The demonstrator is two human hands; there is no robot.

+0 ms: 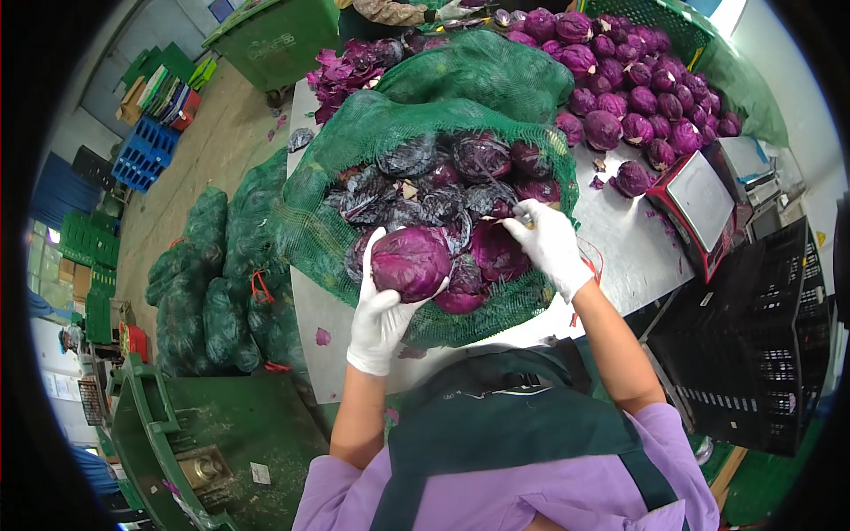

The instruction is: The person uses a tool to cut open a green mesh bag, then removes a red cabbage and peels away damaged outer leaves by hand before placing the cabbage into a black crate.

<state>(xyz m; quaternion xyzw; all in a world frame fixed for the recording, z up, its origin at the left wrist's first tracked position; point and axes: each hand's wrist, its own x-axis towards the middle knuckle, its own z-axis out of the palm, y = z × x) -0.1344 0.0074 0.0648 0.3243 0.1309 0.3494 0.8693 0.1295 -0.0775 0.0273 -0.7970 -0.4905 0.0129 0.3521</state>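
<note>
My left hand (382, 315), in a white glove, cups a smooth red cabbage (412, 264) from below and the left. At the right, my gloved right hand (548, 245) has thumb and fingers pinched at the upper edge of a cupped purple cabbage leaf (499, 252). Part of that grip is hidden by the fingers. Both hands are over an opened green mesh sack (332, 172), whose mouth is spread around several red cabbages with dark, wilted outer leaves (406, 156). The sack lies on a metal table (604, 265).
Many trimmed red cabbages (637, 99) are heaped at the back right, near a red scale (700, 192). Behind my sack lies another mesh sack (478, 70). Loose leaves (339, 76) lie beyond it. Green bins (272, 43) and filled sacks (199, 265) stand left; a co-worker's gloved hand (458, 10) shows at the far side.
</note>
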